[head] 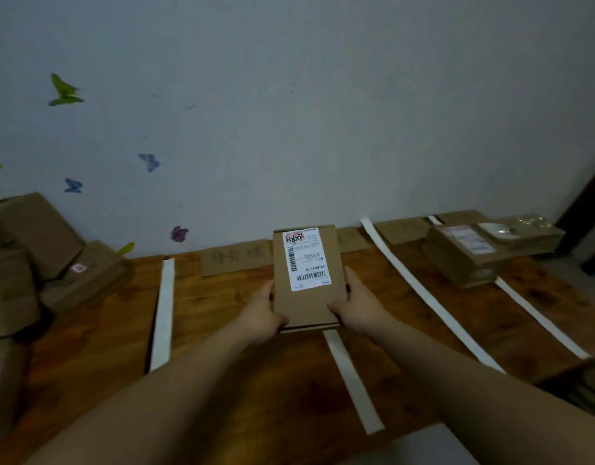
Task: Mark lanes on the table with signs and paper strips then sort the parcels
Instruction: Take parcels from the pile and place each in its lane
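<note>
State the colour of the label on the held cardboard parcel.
The rectangular paper label is white, with black barcodes and red mark; head view.

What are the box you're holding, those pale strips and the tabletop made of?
The parcel looks like matte brown cardboard, with layered edges at its near end and a white paper label. The strips seem thin matte white paper, lying flat. The table looks like wood or wood-look laminate, reddish-brown grain; which, I cannot tell.
</note>
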The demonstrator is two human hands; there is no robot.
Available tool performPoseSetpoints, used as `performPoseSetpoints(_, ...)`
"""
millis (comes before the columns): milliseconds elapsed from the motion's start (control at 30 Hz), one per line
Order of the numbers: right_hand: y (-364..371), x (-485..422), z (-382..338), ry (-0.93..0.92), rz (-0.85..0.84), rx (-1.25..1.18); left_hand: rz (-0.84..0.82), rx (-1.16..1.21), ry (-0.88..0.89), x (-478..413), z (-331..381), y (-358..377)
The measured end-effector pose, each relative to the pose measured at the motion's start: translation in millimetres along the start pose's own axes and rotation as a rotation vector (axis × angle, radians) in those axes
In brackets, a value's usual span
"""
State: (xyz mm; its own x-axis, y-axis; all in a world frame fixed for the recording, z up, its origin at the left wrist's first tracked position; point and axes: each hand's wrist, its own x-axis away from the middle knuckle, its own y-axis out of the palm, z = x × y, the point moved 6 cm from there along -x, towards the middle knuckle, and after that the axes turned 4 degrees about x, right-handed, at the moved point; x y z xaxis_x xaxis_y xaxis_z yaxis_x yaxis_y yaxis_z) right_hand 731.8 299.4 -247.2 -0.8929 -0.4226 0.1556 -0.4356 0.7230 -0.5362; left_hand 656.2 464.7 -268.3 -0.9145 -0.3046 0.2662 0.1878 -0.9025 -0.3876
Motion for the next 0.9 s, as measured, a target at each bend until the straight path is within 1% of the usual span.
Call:
performPoseSetpoints(133,-45.3,-6.9,43.7,0.038,0.008,0.147,0.011,-0.027,0.046,-20.6,18.1,67.8)
performPoseSetpoints(200,-55.4,-14.4,59.2,0.033,-0.018,0.273,0.01,-0.053,0.043,-32.6,19.6,87.9)
performPoseSetpoints(233,-59.2,-20.2,68.2,0.038,-0.03,0.292,0.002,-0.079,0.042,-40.1,19.6,95.5)
performPoseSetpoints(400,-64.7,-60.5,111.0,0.125,-0.093,0.293,-0.119,-0.246,0.11,-83.1,12.0,125.5)
performPoseSetpoints(500,-57.7,-82.8,134.5,0.172,-0.162,0.293,-0.151,-0.28,0.065,-107.0,-0.9,137.6)
performPoseSetpoints(600,-57.5,-102.4,157.4,0.182,-0.205,0.294,-0.192,-0.347,0.072,-126.1,-10.1,156.5)
performPoseSetpoints(667,-57.8,-115.2,173.5,0.194,-0.273,0.339,-0.189,-0.403,0.067,-135.4,-16.6,170.2)
performPoseSetpoints(800,-57.3,-139.4,204.1,0.173,-0.439,0.543,-0.124,-0.545,0.013,-150.9,-35.1,192.6)
performPoseSetpoints(900,-55.4,-149.9,219.2,0.063,-0.507,0.635,-0.078,-0.686,-0.015,-157.0,-44.8,201.2)
